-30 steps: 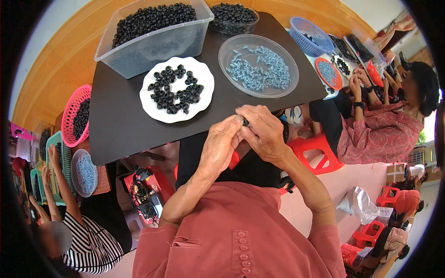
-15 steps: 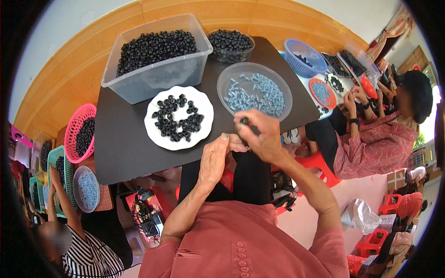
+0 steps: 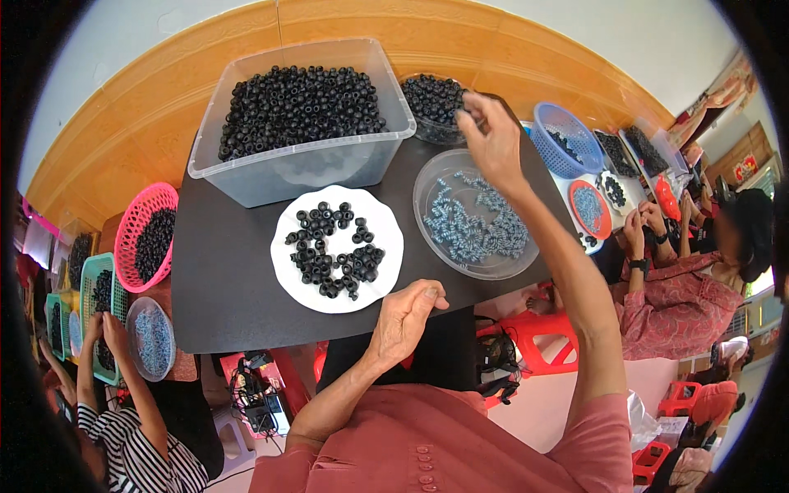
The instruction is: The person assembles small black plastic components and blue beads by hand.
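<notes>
The right hand (image 3: 491,135), fingers pinched on something too small to identify, hovers at the small bowl of black rings (image 3: 433,99), upper centre. Release low over the bowl. The left hand (image 3: 405,316), loosely curled and seemingly empty, rests at the counter (image 3: 222,271) edge.

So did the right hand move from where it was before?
Yes. The right hand went up and away from the table's near edge, past the clear dish of small blue parts, reaching the small bowl of black rings.
</notes>
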`<state>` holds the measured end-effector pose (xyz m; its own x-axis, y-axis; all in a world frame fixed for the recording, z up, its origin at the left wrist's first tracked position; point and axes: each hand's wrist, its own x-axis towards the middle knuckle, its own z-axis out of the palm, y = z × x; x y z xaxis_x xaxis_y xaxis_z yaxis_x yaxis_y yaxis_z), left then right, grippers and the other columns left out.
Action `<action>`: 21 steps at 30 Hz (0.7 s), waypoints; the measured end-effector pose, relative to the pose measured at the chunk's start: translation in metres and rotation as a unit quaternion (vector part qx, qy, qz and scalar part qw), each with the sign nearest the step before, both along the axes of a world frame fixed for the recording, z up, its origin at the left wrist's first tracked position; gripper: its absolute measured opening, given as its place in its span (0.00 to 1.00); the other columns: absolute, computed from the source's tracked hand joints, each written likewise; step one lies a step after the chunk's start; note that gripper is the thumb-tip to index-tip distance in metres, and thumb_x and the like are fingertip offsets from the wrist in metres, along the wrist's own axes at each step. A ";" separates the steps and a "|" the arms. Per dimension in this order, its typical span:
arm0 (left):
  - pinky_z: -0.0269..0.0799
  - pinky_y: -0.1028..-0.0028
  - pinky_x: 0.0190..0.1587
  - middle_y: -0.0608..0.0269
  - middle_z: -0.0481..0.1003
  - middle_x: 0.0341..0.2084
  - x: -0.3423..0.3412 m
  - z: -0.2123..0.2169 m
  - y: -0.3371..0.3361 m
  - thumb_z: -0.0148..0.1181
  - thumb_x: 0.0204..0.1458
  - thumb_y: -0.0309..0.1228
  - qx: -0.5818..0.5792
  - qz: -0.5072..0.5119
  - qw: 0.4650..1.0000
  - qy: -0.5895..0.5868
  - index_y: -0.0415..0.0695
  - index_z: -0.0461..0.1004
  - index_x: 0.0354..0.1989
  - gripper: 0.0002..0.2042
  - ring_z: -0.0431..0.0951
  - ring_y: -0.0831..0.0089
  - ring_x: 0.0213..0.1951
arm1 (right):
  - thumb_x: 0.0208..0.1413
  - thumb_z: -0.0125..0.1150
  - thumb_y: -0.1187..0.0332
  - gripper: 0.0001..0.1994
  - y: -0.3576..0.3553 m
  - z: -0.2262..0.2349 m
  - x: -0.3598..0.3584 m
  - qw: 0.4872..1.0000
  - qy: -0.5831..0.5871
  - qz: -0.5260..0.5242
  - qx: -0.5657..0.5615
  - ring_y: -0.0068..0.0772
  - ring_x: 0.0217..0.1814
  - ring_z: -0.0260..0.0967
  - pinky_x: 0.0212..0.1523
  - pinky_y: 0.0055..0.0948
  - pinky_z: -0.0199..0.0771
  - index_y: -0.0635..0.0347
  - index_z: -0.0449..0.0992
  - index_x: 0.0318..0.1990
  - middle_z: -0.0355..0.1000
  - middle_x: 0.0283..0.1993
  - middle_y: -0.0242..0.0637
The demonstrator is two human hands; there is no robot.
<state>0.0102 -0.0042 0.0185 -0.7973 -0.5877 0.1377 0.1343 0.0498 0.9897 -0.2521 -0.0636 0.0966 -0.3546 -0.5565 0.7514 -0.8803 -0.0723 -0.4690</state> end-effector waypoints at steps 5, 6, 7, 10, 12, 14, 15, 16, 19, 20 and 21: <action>0.68 0.76 0.34 0.59 0.76 0.26 0.003 -0.002 0.000 0.41 0.63 0.37 -0.023 0.027 0.999 0.004 0.35 0.72 0.37 0.17 0.74 0.76 0.30 | 0.49 0.60 0.75 0.10 0.030 -0.019 0.058 0.994 -0.045 0.081 0.060 0.32 0.35 0.72 0.39 0.29 0.71 0.63 0.75 0.41 0.74 0.34 0.39; 0.68 0.76 0.33 0.59 0.76 0.26 0.001 -0.003 -0.001 0.42 0.63 0.35 -0.026 0.020 0.999 0.016 0.36 0.72 0.37 0.15 0.73 0.76 0.30 | 0.48 0.59 0.77 0.10 0.033 -0.020 0.067 0.989 -0.075 0.103 0.074 0.30 0.33 0.73 0.37 0.27 0.72 0.63 0.76 0.40 0.74 0.32 0.39; 0.67 0.76 0.32 0.59 0.76 0.26 -0.002 -0.003 -0.003 0.43 0.62 0.34 -0.029 0.014 0.999 0.028 0.36 0.72 0.37 0.14 0.73 0.76 0.29 | 0.48 0.59 0.77 0.10 0.035 -0.020 0.073 0.987 -0.084 0.112 0.083 0.30 0.33 0.73 0.37 0.27 0.72 0.63 0.76 0.40 0.74 0.32 0.39; 0.68 0.76 0.31 0.59 0.75 0.27 -0.004 -0.004 -0.005 0.44 0.62 0.32 -0.025 0.010 0.999 0.035 0.35 0.72 0.36 0.12 0.72 0.74 0.28 | 0.49 0.58 0.77 0.08 0.037 -0.010 0.095 0.969 -0.079 0.174 0.155 0.29 0.30 0.73 0.32 0.26 0.72 0.63 0.77 0.38 0.74 0.30 0.39; 0.69 0.74 0.34 0.57 0.74 0.27 -0.003 -0.006 -0.005 0.45 0.61 0.31 -0.023 0.002 0.999 0.047 0.34 0.71 0.35 0.12 0.73 0.71 0.29 | 0.49 0.58 0.77 0.08 0.032 -0.017 0.109 0.953 -0.082 0.223 0.189 0.26 0.31 0.72 0.33 0.24 0.71 0.63 0.76 0.38 0.74 0.31 0.37; 0.69 0.73 0.35 0.57 0.73 0.27 -0.002 -0.009 -0.004 0.45 0.61 0.31 -0.019 0.008 0.998 0.056 0.33 0.71 0.35 0.12 0.73 0.70 0.30 | 0.47 0.57 0.79 0.09 0.025 -0.022 0.122 0.925 -0.060 0.283 0.247 0.28 0.31 0.72 0.33 0.25 0.70 0.63 0.76 0.38 0.73 0.32 0.38; 0.69 0.72 0.36 0.57 0.73 0.27 -0.002 -0.011 -0.004 0.46 0.60 0.30 -0.017 0.010 0.998 0.068 0.33 0.71 0.35 0.11 0.74 0.69 0.30 | 0.47 0.57 0.79 0.09 0.019 -0.027 0.128 0.923 -0.060 0.287 0.249 0.28 0.31 0.72 0.33 0.25 0.70 0.63 0.76 0.38 0.73 0.32 0.38; 0.70 0.71 0.37 0.56 0.73 0.27 -0.001 -0.009 -0.004 0.46 0.60 0.29 -0.015 0.003 0.998 0.064 0.33 0.71 0.34 0.11 0.75 0.68 0.31 | 0.47 0.57 0.78 0.08 0.013 -0.032 0.133 0.925 -0.024 0.299 0.234 0.35 0.30 0.72 0.31 0.30 0.71 0.62 0.75 0.37 0.72 0.31 0.40; 0.70 0.72 0.37 0.56 0.73 0.26 -0.001 -0.012 -0.003 0.46 0.60 0.29 -0.022 0.004 0.997 0.067 0.33 0.70 0.34 0.11 0.74 0.67 0.32 | 0.46 0.57 0.76 0.08 0.001 -0.038 0.138 0.917 0.015 0.308 0.254 0.43 0.34 0.72 0.33 0.38 0.70 0.61 0.75 0.35 0.72 0.34 0.41; 0.70 0.72 0.38 0.56 0.73 0.26 -0.001 -0.012 -0.004 0.46 0.59 0.29 -0.033 -0.004 0.997 0.069 0.33 0.70 0.34 0.11 0.74 0.67 0.32 | 0.45 0.57 0.76 0.08 -0.006 -0.043 0.137 0.923 0.078 0.286 0.246 0.42 0.36 0.71 0.35 0.38 0.69 0.61 0.76 0.35 0.71 0.33 0.40; 0.70 0.72 0.38 0.56 0.73 0.26 -0.002 -0.012 -0.004 0.46 0.59 0.29 -0.032 -0.004 0.997 0.071 0.33 0.70 0.34 0.11 0.74 0.67 0.32 | 0.45 0.58 0.75 0.08 -0.009 -0.045 0.136 0.925 0.141 0.262 0.238 0.41 0.38 0.70 0.37 0.38 0.67 0.61 0.76 0.35 0.71 0.32 0.38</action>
